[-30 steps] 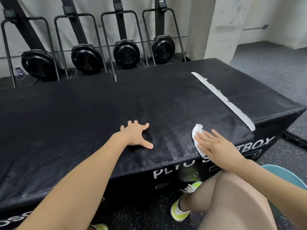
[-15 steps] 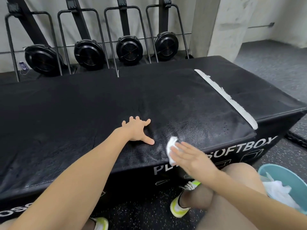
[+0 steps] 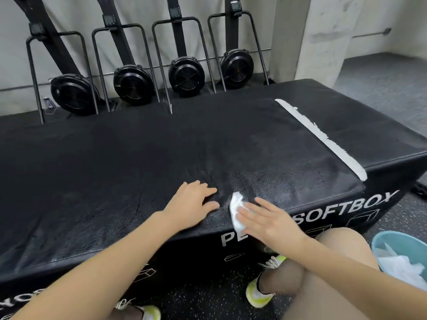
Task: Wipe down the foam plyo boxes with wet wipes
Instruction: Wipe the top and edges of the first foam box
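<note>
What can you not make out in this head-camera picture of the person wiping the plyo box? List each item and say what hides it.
- Head view: most of the wet wipe lies under the right hand, which is motion-blurred.
- Part of the printed lettering on the plyo box front is covered by that hand.
- The teal bin is cut off by the right edge.
- The box surface under the left hand is hidden.

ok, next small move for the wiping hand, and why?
Probably sweep the right hand and its wet wipe away from the front edge, across the plyo box top: that side looks dull, while the patch to the right shines wet. The left hand braces flat alongside.
</note>
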Motion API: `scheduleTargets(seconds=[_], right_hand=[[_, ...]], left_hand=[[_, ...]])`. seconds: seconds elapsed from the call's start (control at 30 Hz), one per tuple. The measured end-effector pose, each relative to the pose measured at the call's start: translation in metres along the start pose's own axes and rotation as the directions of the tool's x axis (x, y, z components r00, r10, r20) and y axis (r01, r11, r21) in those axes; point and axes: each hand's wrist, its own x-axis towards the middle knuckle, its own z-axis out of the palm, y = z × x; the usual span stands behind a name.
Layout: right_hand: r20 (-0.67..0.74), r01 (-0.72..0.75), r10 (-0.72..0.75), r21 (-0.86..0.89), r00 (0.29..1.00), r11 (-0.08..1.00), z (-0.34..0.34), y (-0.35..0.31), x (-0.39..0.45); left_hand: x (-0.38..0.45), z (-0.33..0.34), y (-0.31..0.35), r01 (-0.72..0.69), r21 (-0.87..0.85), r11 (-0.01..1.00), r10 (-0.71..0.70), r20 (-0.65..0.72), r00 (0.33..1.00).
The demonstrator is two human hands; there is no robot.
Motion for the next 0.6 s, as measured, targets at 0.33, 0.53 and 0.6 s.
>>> scheduleTargets(seconds=[0.33,0.53,0.6], right_hand=[[0.096,-0.089,0.097,-0.086,0.991,0.992,-0.01,0.013,-0.006],[-0.076,-0.107,0.104,-0.042,0.992,0.993,-0.03,0.005,0.021],[-0.138,-0.141,0.136,-0.032,0.981,0.989,-0.034,0.01,0.032]], left_hand=[[-0.019,0.048,0.043,-0.081,0.45,0.889,0.075,0.03,0.997],[-0.021,0.021,0.059,-0.067,0.439,0.896,0.125,-0.105,0.987],[-0.023,-0.003,0.063,-0.061,0.41,0.91,0.147,-0.18,0.973]])
